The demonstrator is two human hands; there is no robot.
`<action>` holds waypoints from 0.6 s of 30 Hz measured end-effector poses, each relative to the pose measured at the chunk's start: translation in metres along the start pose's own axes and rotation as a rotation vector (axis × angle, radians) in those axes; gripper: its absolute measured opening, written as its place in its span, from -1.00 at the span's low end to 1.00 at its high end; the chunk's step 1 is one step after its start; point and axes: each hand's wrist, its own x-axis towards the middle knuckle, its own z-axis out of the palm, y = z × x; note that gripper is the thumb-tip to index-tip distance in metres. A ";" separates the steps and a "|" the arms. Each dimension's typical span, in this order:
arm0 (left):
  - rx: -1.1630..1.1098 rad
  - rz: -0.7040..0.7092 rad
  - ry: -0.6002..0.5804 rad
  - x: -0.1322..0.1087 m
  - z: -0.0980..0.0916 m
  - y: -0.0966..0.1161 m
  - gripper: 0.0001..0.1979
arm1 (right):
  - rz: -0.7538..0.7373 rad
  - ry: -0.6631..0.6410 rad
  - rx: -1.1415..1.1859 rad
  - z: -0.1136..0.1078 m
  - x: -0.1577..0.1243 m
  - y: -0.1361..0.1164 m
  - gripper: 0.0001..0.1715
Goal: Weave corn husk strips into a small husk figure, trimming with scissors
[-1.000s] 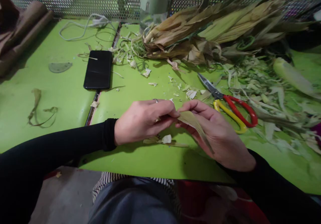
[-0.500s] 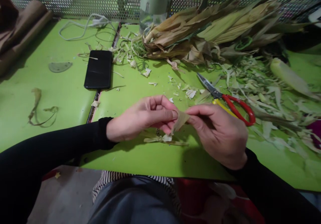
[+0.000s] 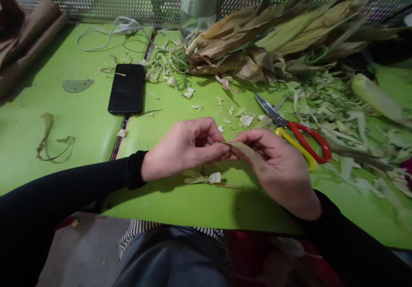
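Note:
Between both hands is a strip of corn husk [image 3: 246,152], pale green-brown. My left hand [image 3: 185,147] pinches its left end between thumb and fingers. My right hand [image 3: 280,167] is closed on the same strip, which lies along the thumb side. The fingertips of the two hands nearly meet. Below them on the table lies a small tied piece of husk [image 3: 206,178] with a whitish petal-like bit. Scissors [image 3: 289,128] with one red and one yellow handle lie with blades parted, just beyond my right hand.
A bundle of dry corn husks [image 3: 257,42] lies at the back by a bottle [image 3: 199,8]. Husk scraps [image 3: 328,107] spread at the right. A black phone [image 3: 126,89], a protractor [image 3: 77,85] and a white cable [image 3: 111,34] are on the left of the green table [image 3: 90,137].
The husk strip has turned from hanging down between the fingers to lying across toward my right hand. My right fingers have moved in closer to my left fingertips.

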 end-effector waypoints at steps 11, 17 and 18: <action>-0.037 0.004 -0.052 0.001 -0.002 -0.004 -0.87 | 0.047 -0.105 0.041 0.000 0.002 0.004 -0.71; -0.065 -0.064 -0.059 0.007 -0.005 -0.003 -0.77 | 0.205 -0.135 0.308 0.004 0.009 0.009 -0.69; -0.105 -0.100 -0.086 0.008 -0.006 -0.002 -0.75 | 0.212 -0.127 0.348 0.004 0.010 0.010 -0.68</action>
